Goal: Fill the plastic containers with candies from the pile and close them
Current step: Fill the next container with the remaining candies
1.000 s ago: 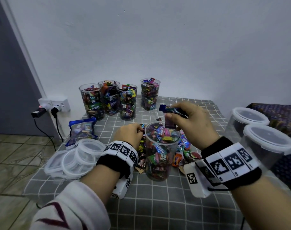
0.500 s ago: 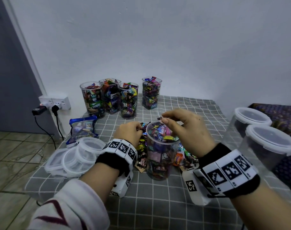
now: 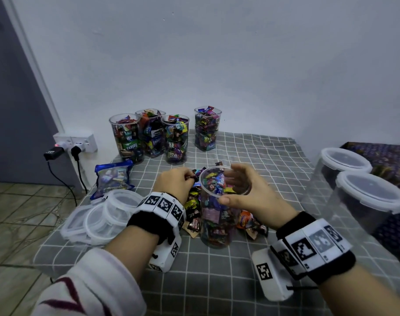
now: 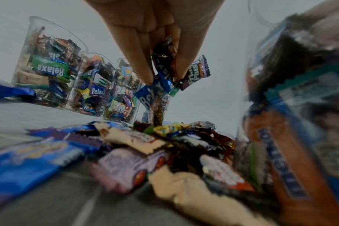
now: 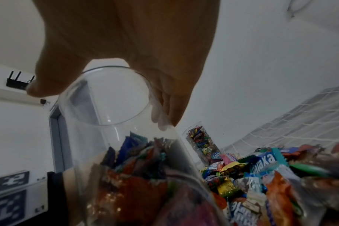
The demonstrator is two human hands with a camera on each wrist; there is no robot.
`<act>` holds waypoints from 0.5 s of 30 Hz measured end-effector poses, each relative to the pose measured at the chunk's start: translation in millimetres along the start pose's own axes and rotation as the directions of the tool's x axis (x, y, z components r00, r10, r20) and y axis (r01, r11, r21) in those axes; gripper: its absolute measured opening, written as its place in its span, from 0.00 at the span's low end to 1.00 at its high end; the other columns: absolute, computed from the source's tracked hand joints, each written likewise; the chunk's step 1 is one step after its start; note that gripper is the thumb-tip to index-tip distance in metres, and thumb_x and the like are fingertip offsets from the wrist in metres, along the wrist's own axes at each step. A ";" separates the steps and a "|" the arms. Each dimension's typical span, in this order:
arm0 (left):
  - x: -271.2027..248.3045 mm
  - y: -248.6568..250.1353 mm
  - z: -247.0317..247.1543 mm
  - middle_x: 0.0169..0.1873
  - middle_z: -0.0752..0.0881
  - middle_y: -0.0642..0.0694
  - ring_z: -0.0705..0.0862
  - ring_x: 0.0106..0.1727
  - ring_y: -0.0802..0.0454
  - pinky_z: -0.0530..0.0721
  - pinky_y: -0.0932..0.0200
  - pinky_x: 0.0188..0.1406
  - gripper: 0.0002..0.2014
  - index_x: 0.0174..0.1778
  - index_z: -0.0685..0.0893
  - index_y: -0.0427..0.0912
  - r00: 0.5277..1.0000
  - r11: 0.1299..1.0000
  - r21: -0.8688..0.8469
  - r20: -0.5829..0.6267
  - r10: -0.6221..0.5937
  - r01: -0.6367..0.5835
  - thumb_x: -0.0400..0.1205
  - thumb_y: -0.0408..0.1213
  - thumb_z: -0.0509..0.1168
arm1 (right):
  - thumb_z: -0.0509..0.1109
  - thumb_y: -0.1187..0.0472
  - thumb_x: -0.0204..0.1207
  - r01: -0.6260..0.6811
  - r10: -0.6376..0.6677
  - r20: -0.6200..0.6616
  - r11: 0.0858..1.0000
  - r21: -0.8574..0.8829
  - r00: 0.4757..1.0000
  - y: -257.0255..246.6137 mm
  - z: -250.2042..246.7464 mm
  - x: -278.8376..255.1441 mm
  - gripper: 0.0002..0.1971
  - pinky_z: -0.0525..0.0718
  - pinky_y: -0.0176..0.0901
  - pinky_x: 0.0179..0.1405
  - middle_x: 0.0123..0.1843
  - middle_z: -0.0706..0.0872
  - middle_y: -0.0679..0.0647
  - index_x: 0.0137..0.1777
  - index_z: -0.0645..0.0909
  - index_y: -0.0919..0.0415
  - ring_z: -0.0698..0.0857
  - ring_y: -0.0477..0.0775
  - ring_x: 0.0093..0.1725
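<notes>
Dim, flat, bluish light with soft shadows. Both wrist views bend strongly at the edges; their foregrounds smear with blur, noise and blocky artifacts.

Bare bench lies open near me and across the far right. Four filled jars block the far edge, stacked lids the left, two closed tubs the right. The candy pile crowds round the middle jar.

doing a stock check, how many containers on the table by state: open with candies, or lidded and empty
open containers with candies: 5 (four at the back, one in front gripped by the right hand)
lidded empty containers: 2
total: 7
</notes>
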State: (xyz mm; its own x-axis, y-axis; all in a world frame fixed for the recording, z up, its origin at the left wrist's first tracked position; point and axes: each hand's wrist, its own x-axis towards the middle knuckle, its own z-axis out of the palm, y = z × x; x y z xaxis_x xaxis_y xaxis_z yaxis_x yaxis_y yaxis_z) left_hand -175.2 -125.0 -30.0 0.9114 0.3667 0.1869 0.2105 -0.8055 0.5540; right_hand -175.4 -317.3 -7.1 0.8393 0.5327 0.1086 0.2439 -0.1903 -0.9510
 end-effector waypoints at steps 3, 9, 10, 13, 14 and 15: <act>-1.0 -0.3 -1.6 0.45 0.89 0.47 0.84 0.49 0.47 0.76 0.59 0.41 0.07 0.50 0.87 0.51 1.000 0.998 -0.061 -0.010 0.007 -0.008 0.81 0.44 0.65 | 0.83 0.50 0.48 -0.008 0.008 -0.015 1.000 0.020 1.000 -0.5 1.7 -1.2 0.48 0.76 0.45 0.70 0.64 0.77 0.42 0.69 0.62 0.51 0.78 0.43 0.65; -2.7 5.2 -17.0 0.38 0.87 0.47 0.85 0.44 0.48 0.83 0.51 0.49 0.02 0.43 0.87 0.47 0.994 0.957 -0.282 -0.103 0.035 -0.063 0.78 0.39 0.69 | 0.82 0.46 0.46 -0.008 0.009 -0.037 1.000 0.013 0.999 -0.9 3.8 -4.0 0.50 0.74 0.49 0.73 0.65 0.77 0.44 0.69 0.63 0.50 0.76 0.46 0.69; -2.6 8.9 -22.8 0.37 0.87 0.48 0.84 0.42 0.49 0.84 0.52 0.48 0.01 0.42 0.86 0.47 0.992 0.944 -0.321 -0.122 0.037 -0.074 0.78 0.38 0.70 | 0.82 0.47 0.47 -0.008 0.008 -0.044 1.000 0.013 0.999 -0.8 4.1 -4.4 0.50 0.74 0.49 0.73 0.66 0.77 0.45 0.70 0.63 0.51 0.76 0.46 0.69; 0.0 20.3 -41.8 0.35 0.87 0.48 0.84 0.40 0.48 0.86 0.50 0.50 0.08 0.34 0.84 0.50 0.988 0.866 -0.486 -0.143 0.057 -0.120 0.76 0.34 0.71 | 0.81 0.42 0.43 -0.004 0.005 -0.054 1.000 0.015 0.999 -1.1 4.6 -5.8 0.54 0.74 0.48 0.73 0.67 0.77 0.47 0.72 0.63 0.53 0.76 0.45 0.69; -0.2 25.1 -48.6 0.34 0.86 0.48 0.85 0.40 0.46 0.86 0.45 0.50 0.10 0.32 0.84 0.51 0.989 0.830 -0.543 -0.137 0.062 -0.127 0.76 0.32 0.72 | 0.80 0.41 0.42 -0.005 0.005 -0.053 1.000 0.011 0.999 -1.4 4.5 -6.3 0.54 0.75 0.48 0.72 0.66 0.77 0.46 0.72 0.63 0.52 0.77 0.45 0.68; -1.2 30.0 -54.6 0.34 0.86 0.47 0.84 0.40 0.44 0.87 0.41 0.50 0.11 0.32 0.83 0.52 0.989 0.794 -0.593 -0.130 0.068 -0.132 0.76 0.31 0.72 | 0.80 0.40 0.42 -0.006 0.007 -0.053 1.000 0.006 0.999 -1.6 4.5 -6.4 0.53 0.75 0.48 0.72 0.66 0.77 0.45 0.71 0.63 0.50 0.77 0.45 0.68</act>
State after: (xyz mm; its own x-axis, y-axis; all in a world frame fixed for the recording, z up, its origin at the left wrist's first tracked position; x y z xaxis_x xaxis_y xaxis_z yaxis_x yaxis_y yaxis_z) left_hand -189.3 -124.2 30.6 0.8699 0.3688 0.3276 -0.1631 -0.4117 0.8966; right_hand -183.3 -316.7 -7.5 0.8654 0.4872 0.1174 0.2357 -0.1891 -0.9533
